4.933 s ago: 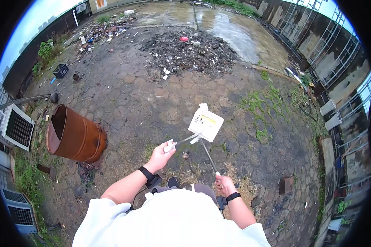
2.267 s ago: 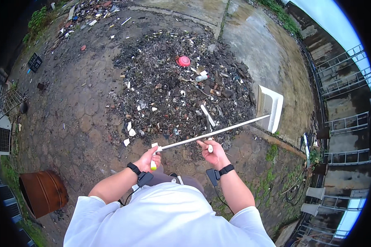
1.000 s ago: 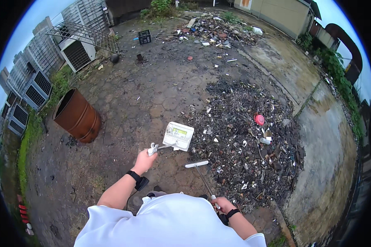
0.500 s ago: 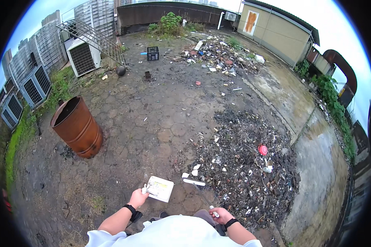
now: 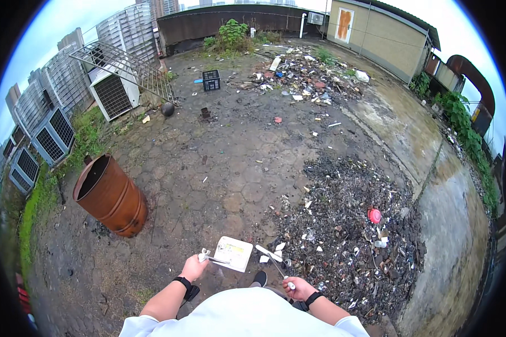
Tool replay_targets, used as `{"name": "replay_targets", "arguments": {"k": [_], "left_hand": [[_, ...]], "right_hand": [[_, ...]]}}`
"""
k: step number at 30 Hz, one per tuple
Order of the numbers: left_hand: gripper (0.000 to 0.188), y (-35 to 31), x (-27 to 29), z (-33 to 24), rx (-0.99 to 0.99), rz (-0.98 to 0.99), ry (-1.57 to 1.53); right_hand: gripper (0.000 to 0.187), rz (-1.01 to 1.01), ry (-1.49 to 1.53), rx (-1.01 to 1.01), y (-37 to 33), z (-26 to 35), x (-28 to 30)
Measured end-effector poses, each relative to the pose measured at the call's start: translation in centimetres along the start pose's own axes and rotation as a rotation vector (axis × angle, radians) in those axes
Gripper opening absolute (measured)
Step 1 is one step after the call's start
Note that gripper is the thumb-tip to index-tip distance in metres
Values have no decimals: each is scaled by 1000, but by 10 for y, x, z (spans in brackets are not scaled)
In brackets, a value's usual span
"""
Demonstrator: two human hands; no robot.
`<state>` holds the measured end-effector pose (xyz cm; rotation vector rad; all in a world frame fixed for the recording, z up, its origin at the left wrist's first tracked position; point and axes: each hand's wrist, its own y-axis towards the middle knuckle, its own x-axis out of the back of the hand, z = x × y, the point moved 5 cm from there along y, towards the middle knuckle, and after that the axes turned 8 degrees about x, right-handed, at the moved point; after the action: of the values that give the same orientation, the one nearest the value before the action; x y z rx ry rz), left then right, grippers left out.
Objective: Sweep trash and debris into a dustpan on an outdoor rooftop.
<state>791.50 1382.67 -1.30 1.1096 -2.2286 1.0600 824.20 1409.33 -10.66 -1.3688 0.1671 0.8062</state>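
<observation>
Grasping a white dustpan (image 5: 234, 255) is the left hand (image 5: 193, 269) (right hand (image 5: 300, 289) clasps a white-headed tool (image 5: 269, 254)).

I'm wearing this fisheye camera on my head; it is looking down and forward (bending straight edges), catching my left hand (image 5: 193, 269) and right hand (image 5: 299, 288) close below and the beige shed (image 5: 378, 44) far off.

My dustpan (image 5: 234, 254) is white with a yellow patch, my stick tool (image 5: 269, 254) white and grey, drum (image 5: 113, 196) rust-orange.
</observation>
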Motion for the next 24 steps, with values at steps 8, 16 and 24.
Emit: {"name": "replay_targets", "arguments": {"k": [8, 16, 24], "left_hand": [[34, 83, 14, -80, -20, -37, -70], [35, 204, 17, -110, -23, -24, -29], [37, 381, 41, -144, -132, 143, 39]], "right_hand": [[9, 50, -25, -35, 41, 119, -34], [6, 28, 117, 59, 83, 196, -72], [10, -137, -27, 86, 163, 302, -123]]}}
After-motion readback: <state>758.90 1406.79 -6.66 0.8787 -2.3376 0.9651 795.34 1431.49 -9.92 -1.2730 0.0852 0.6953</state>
